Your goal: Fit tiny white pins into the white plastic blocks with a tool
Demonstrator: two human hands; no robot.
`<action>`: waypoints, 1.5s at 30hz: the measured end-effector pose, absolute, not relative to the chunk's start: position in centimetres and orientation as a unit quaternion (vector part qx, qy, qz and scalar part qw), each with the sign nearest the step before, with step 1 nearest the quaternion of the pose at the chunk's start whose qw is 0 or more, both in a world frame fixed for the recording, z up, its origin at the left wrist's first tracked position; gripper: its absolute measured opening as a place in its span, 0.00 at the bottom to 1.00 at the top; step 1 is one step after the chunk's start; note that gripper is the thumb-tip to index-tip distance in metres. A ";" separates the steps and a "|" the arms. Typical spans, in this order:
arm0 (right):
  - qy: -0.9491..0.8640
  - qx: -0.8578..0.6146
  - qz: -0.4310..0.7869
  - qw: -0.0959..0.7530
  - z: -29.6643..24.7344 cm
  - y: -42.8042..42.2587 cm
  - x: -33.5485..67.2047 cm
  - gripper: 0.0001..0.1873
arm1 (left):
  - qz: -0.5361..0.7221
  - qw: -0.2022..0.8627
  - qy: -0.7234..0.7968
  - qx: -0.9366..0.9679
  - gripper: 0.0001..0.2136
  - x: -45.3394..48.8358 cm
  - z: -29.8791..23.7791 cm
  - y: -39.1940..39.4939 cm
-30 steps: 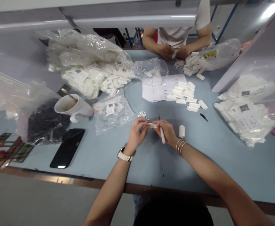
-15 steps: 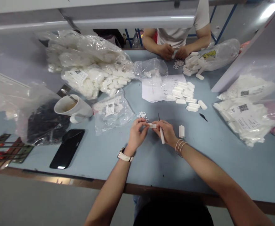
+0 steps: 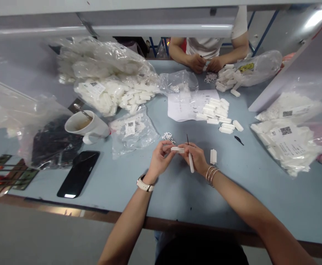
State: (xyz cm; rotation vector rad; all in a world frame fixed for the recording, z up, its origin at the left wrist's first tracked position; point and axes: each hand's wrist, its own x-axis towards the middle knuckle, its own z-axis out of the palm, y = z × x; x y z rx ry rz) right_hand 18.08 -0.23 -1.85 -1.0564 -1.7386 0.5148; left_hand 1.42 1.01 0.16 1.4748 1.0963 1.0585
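Fingertips of left hand and right hand clamp the white strip; right also grips a pick; bare table runs from strip to near edge.

Mug at nine o'clock, phone at eight, bagged white parts at eleven, paper sheet at twelve.

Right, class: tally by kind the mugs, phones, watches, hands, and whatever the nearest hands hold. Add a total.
Mug: 1
Phone: 1
Watch: 1
Hands: 4 (left hand, right hand, co-worker's two hands)
White strip, in both near hands: 1
Pick, in right hand: 1
Total: 9
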 end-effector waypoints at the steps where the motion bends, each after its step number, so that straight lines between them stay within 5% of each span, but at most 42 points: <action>1: -0.713 -0.432 0.209 0.511 -1.8 -0.3 18.1 0.06 | 0.440 0.500 0.442 0.601 0.18 1.4 0.2 1.0; 18: -0.709 -0.445 0.202 0.509 -1.6 -0.4 18.2 0.08 | 0.423 0.534 0.447 0.580 0.20 0.6 0.4 1.5; 25: -0.714 -0.487 0.266 0.427 -1.9 -0.3 18.2 0.06 | 0.356 0.181 0.588 0.703 0.12 -1.5 -0.8 3.0; 31: -0.734 -0.489 0.269 0.387 -1.8 -0.2 18.2 0.05 | 0.256 0.071 0.528 0.806 0.19 -1.0 -2.3 3.7; 45: -0.727 -0.498 0.288 0.375 -1.8 -0.2 18.3 0.07 | 0.310 0.234 0.570 0.724 0.11 -1.6 -0.1 2.5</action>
